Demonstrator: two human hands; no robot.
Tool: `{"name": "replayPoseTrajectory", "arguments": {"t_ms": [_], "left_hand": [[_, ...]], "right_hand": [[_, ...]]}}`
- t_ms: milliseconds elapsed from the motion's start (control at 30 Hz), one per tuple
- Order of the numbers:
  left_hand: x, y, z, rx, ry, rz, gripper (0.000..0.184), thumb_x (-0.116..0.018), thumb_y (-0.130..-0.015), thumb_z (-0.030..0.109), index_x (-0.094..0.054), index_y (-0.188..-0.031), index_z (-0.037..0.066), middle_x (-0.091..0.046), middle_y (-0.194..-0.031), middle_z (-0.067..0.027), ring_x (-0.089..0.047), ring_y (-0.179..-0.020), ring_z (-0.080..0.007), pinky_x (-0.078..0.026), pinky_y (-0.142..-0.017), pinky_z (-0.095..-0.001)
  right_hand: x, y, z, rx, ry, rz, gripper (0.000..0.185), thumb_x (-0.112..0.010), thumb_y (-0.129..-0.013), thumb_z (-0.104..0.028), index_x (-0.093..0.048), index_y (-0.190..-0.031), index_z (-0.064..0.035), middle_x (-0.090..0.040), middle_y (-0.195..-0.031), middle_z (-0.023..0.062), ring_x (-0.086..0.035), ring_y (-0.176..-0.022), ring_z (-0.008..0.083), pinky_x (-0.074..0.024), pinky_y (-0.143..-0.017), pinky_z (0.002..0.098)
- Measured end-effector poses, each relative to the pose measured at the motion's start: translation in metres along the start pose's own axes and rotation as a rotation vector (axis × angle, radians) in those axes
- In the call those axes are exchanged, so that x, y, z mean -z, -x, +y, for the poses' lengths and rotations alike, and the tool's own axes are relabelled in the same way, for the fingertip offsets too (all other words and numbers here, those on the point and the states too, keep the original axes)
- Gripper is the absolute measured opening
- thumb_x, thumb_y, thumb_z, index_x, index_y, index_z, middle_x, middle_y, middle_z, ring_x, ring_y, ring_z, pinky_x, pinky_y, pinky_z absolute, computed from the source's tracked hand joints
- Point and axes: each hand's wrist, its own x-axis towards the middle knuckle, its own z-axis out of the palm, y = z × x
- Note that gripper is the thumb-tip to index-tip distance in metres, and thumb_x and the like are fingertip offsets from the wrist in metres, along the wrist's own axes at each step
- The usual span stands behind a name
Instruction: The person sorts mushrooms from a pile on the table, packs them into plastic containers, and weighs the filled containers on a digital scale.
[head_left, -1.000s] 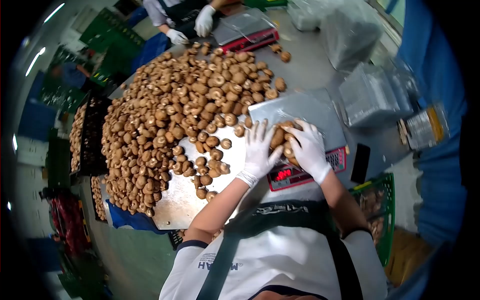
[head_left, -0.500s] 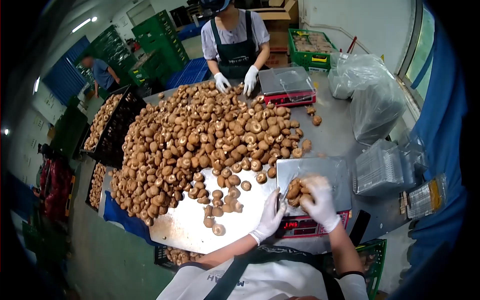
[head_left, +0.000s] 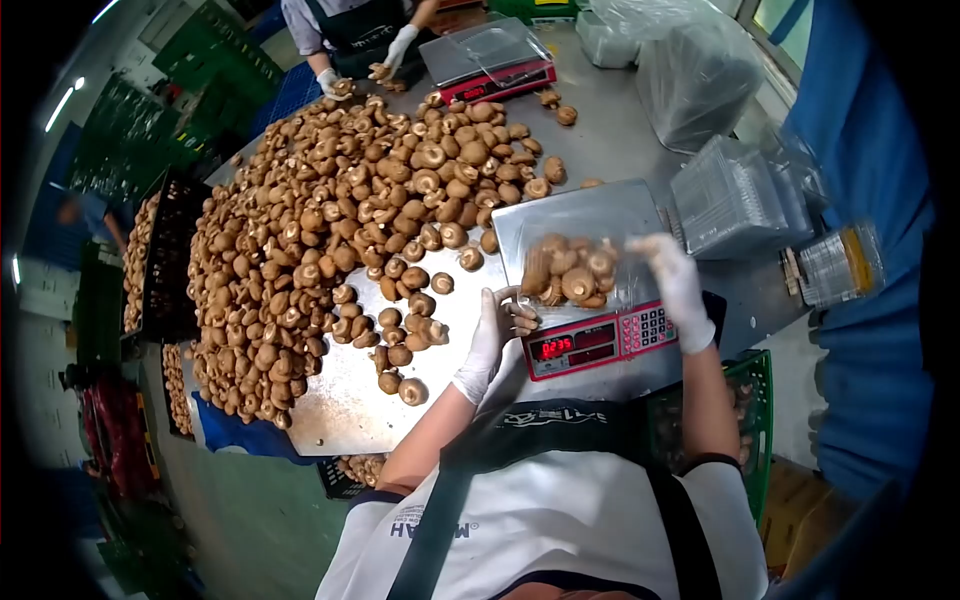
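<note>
A clear plastic tray of brown mushrooms [head_left: 572, 272] rests on the metal plate of a red scale [head_left: 600, 342], whose display is lit red. My left hand [head_left: 490, 340], in a white glove, is at the tray's left side, fingers curled against its near left corner. At the tray's right edge is my right hand [head_left: 675, 285], gloved too and slightly blurred, its fingertips bent together by the clear plastic; what they hold, if anything, is too small to tell. A large heap of mushrooms [head_left: 330, 220] spreads to the left.
Stacked clear trays [head_left: 735, 195] and a plastic bag of trays [head_left: 695, 75] stand on the right. A co-worker [head_left: 365, 40] handles mushrooms across the table beside a second scale [head_left: 490, 62]. A black crate [head_left: 170, 260] stands left, a green crate [head_left: 755, 420] below right.
The view has tilted down since half a second ago. My right hand has moved off the mushrooms to the right. The co-worker's hands have lifted mushrooms.
</note>
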Motion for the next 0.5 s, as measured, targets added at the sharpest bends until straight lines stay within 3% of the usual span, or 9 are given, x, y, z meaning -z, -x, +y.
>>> {"name": "replayPoseTrajectory", "arguments": {"t_ms": [33,100,167,200,300,333,367,433,500], "left_hand": [[-0.001,0.002,0.000,0.022,0.004,0.046,0.081,-0.018,-0.097,0.071,-0.043,-0.134,0.004,-0.061,-0.090,-0.0089,-0.063,-0.083,-0.0195,-0.048,-0.083,-0.0353],[0.001,0.001,-0.006,0.012,0.041,0.058,0.062,-0.031,-0.102,0.061,-0.048,-0.126,0.006,-0.060,-0.089,-0.0070,-0.062,-0.081,-0.0176,-0.049,-0.083,-0.0367],[-0.012,0.007,0.004,-0.058,-0.136,0.090,0.038,-0.045,-0.104,0.043,-0.051,-0.118,0.008,-0.058,-0.087,-0.0037,-0.059,-0.079,-0.0146,-0.050,-0.084,-0.0386],[-0.013,0.007,0.006,-0.045,-0.067,0.081,0.034,-0.055,-0.100,0.026,-0.050,-0.127,0.006,-0.059,-0.101,-0.0063,-0.057,-0.090,-0.0152,-0.049,-0.091,-0.0390],[-0.029,0.017,0.012,-0.563,-0.574,0.335,0.044,-0.056,-0.096,0.016,-0.045,-0.138,0.006,-0.053,-0.117,-0.0102,-0.055,-0.103,-0.0182,-0.047,-0.090,-0.0324],[-0.023,0.014,0.016,-0.653,-0.626,0.290,0.058,-0.057,-0.091,0.013,-0.038,-0.146,0.005,-0.045,-0.131,-0.0148,-0.050,-0.118,-0.0249,-0.042,-0.101,-0.0368],[-0.019,0.011,0.024,-0.767,-0.673,0.227,0.058,-0.059,-0.090,0.018,-0.041,-0.144,0.004,-0.042,-0.140,-0.0188,-0.045,-0.129,-0.0307,-0.036,-0.109,-0.0418],[-0.023,0.008,0.058,-0.906,-0.942,0.123,0.057,-0.060,-0.090,0.024,-0.044,-0.141,0.003,-0.041,-0.143,-0.0200,-0.040,-0.135,-0.0340,-0.031,-0.113,-0.0444],[-0.028,-0.009,0.081,-0.884,-0.871,-0.010,0.055,-0.060,-0.090,0.028,-0.048,-0.138,0.003,-0.044,-0.143,-0.0201,-0.038,-0.136,-0.0354,-0.028,-0.114,-0.0448]], "right_hand": [[-0.008,0.020,0.007,0.076,0.203,-0.063,0.020,-0.057,-0.093,-0.010,-0.070,-0.107,-0.0030,-0.060,-0.125,0.0155,-0.053,-0.123,0.0296,-0.0401,-0.105,0.0378],[-0.040,0.049,0.005,0.042,0.200,0.110,0.035,-0.059,-0.086,0.001,-0.064,-0.120,-0.0032,-0.055,-0.129,0.0168,-0.050,-0.125,0.0308,-0.0390,-0.107,0.0381],[-0.055,0.062,0.007,0.004,0.149,0.221,0.043,-0.058,-0.086,0.004,-0.058,-0.128,-0.0026,-0.052,-0.134,0.0166,-0.048,-0.128,0.0301,-0.0382,-0.108,0.0374],[-0.061,0.065,0.012,-0.022,0.165,0.259,0.051,-0.057,-0.088,0.006,-0.048,-0.137,-0.0026,-0.047,-0.140,0.0137,-0.050,-0.125,0.0234,-0.0429,-0.102,0.0334],[-0.084,0.074,0.012,-0.142,-0.002,0.530,0.052,-0.055,-0.089,0.006,-0.044,-0.140,-0.0016,-0.048,-0.138,0.0127,-0.050,-0.122,0.0221,-0.0432,-0.101,0.0335],[-0.089,0.075,0.010,-0.110,-0.057,0.595,0.046,-0.054,-0.090,0.005,-0.045,-0.135,-0.0009,-0.050,-0.132,0.0113,-0.052,-0.115,0.0197,-0.0442,-0.097,0.0329],[-0.092,0.079,0.012,-0.034,-0.036,0.603,0.042,-0.055,-0.089,0.006,-0.049,-0.129,-0.0003,-0.053,-0.126,0.0120,-0.053,-0.112,0.0212,-0.0444,-0.095,0.0336],[-0.099,0.088,0.015,0.112,0.007,0.602,0.033,-0.058,-0.085,0.006,-0.056,-0.118,0.0008,-0.057,-0.114,0.0136,-0.056,-0.107,0.0243,-0.0450,-0.092,0.0352],[-0.101,0.071,-0.024,0.340,0.176,0.366,0.030,-0.061,-0.081,0.008,-0.062,-0.109,-0.0028,-0.060,-0.100,0.0121,-0.058,-0.096,0.0274,-0.0467,-0.085,0.0354]]}}
